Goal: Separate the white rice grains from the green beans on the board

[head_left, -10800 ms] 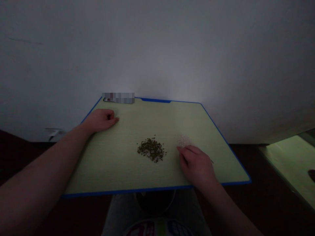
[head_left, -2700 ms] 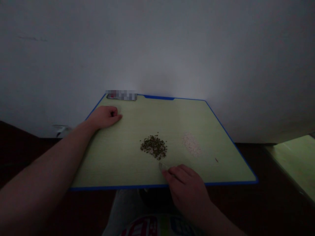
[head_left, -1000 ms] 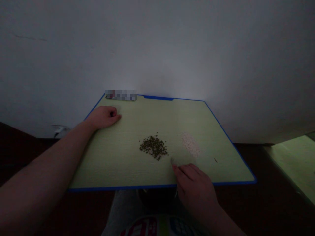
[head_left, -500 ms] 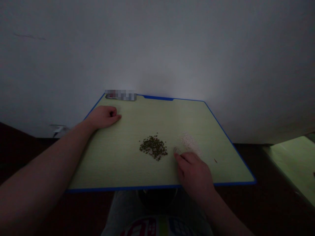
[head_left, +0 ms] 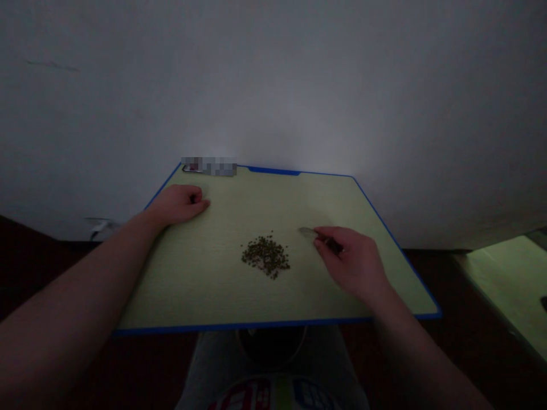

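Overall, your bench fills the middle; below its near edge shows a round container, too dark inside to tell what it holds. Your left hand rests on the bench, fingers curled, any contents hidden. Your right hand, beside the heaped beans, pinches a slim tool.

Dim light on a pale grey wall, dark reddish floor, blue-edged yellow-green table.
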The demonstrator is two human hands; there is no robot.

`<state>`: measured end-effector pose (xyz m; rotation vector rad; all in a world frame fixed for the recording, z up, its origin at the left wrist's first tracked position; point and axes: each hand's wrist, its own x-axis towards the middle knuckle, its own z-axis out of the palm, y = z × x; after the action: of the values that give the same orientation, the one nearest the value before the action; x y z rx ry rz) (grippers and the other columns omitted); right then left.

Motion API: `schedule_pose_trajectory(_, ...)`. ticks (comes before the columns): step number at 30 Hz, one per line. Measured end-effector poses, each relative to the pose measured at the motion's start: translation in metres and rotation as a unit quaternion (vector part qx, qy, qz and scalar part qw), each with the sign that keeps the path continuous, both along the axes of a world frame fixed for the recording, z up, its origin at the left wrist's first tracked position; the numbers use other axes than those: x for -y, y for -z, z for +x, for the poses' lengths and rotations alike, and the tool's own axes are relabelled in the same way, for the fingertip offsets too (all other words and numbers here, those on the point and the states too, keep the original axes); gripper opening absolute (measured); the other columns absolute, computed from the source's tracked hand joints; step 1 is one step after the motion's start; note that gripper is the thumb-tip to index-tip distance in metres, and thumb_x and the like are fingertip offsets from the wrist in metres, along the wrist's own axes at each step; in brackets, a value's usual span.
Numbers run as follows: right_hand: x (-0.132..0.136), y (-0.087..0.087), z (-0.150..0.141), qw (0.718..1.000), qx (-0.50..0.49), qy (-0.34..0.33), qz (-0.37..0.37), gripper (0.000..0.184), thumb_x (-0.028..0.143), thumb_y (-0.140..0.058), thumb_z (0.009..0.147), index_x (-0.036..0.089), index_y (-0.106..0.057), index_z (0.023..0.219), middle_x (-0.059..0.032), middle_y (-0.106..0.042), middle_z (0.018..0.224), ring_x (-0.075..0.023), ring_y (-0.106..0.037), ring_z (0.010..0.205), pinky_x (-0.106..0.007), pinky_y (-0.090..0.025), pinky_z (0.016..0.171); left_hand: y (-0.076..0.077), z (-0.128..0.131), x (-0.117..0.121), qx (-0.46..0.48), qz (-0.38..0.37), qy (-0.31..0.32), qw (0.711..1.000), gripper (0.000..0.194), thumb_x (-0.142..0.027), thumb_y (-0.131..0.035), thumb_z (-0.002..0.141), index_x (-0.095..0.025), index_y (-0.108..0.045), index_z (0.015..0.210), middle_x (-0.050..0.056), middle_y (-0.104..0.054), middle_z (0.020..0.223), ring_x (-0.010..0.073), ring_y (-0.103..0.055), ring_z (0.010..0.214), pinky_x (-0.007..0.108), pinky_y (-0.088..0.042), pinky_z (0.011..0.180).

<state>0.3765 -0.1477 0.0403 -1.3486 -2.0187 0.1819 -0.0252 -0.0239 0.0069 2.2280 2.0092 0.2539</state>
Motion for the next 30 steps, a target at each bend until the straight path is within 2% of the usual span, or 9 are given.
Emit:
schedule_pose_trajectory(3, -0.04, -0.018, -0.007, 0.996, -0.033, -0.015, -0.076, 0.023, 0.022, -0.07, 0.089, 0.021, -0.083, 0.108, -0.0048, -0.083, 0.093, -0.0194, -0.074, 0.076, -0.033, -0.058, 0.075, 0.0, 0.001, 0.0, 0.0, 0.0, -0.001, 1.0, 0.039, -0.059, -0.046, 0.078, -0.022, -0.055, 0.07, 0.004, -0.056, 0.065, 0.02, -0.052, 0.066, 0.033, -0.037, 0.066)
schedule_pose_trajectory(6, -0.082, -0.027, -0.026, 0.989, -0.029, -0.057, -0.131, 0.027, 0.019, -0.072, 0.09, 0.019, -0.081, 0.115, -0.0054, -0.083, 0.098, -0.0192, -0.074, 0.084, -0.032, -0.056, 0.08, 0.0, 0.0, 0.0, 0.002, 0.003, 0.002, 1.0, 0.039, -0.06, -0.046, 0.078, -0.023, -0.054, 0.069, 0.004, -0.056, 0.064, 0.02, -0.053, 0.066, 0.033, -0.037, 0.065)
schedule_pose_trajectory(9, -0.113, -0.023, -0.054, 0.969, 0.063, -0.155, -0.184, 0.031, 0.015, -0.067, 0.094, 0.016, -0.078, 0.123, -0.0063, -0.082, 0.102, -0.018, -0.073, 0.09, -0.03, -0.054, 0.083, 0.001, -0.001, 0.0, 0.004, 0.007, 0.005, 1.0, 0.039, -0.06, -0.047, 0.079, -0.023, -0.054, 0.068, 0.004, -0.056, 0.062, 0.02, -0.053, 0.065, 0.032, -0.036, 0.064)
schedule_pose_trajectory(12, -0.128, -0.014, -0.08, 0.949, 0.11, -0.202, -0.215, 0.027, 0.009, -0.073, 0.088, 0.018, -0.081, 0.113, -0.0047, -0.082, 0.101, -0.0159, -0.073, 0.09, -0.026, -0.052, 0.083, 0.0, -0.001, 0.001, 0.005, 0.009, 0.007, 1.0, 0.039, -0.06, -0.047, 0.079, -0.023, -0.053, 0.068, 0.004, -0.056, 0.061, 0.0196, -0.053, 0.065, 0.031, -0.036, 0.063)
schedule_pose_trajectory(16, -0.127, -0.007, -0.093, 0.938, 0.154, -0.215, -0.225, 0.025, 0.007, -0.074, 0.085, 0.018, -0.082, 0.105, -0.0052, -0.082, 0.097, -0.0166, -0.072, 0.088, -0.025, -0.05, 0.082, -0.001, -0.001, 0.001, 0.0, 0.011, 0.004, 1.0, 0.039, -0.06, -0.046, 0.079, -0.023, -0.051, 0.068, 0.004, -0.057, 0.063, 0.0195, -0.054, 0.065, 0.031, -0.036, 0.063)
schedule_pose_trajectory(23, -0.103, -0.008, -0.072, 0.938, 0.188, -0.185, -0.225, 0.024, 0.008, -0.074, 0.084, 0.018, -0.082, 0.104, -0.0067, -0.081, 0.097, -0.0189, -0.073, 0.089, -0.027, -0.05, 0.081, 0.001, -0.001, 0.0, -0.004, 0.004, 0.005, 1.0, 0.039, -0.06, -0.047, 0.079, -0.023, -0.055, 0.069, 0.005, -0.057, 0.066, 0.0206, -0.054, 0.067, 0.033, -0.036, 0.064)
schedule_pose_trajectory(30, -0.095, -0.009, -0.064, 0.946, 0.17, -0.14, -0.237, 0.024, 0.01, -0.074, 0.084, 0.018, -0.081, 0.106, -0.0075, -0.082, 0.096, -0.0189, -0.074, 0.086, -0.029, -0.053, 0.081, -0.001, -0.001, 0.003, 0.007, 0.01, 0.015, 1.0, 0.038, -0.06, -0.046, 0.079, -0.024, -0.051, 0.067, 0.004, -0.053, 0.06, 0.0204, -0.051, 0.064, 0.033, -0.035, 0.063)
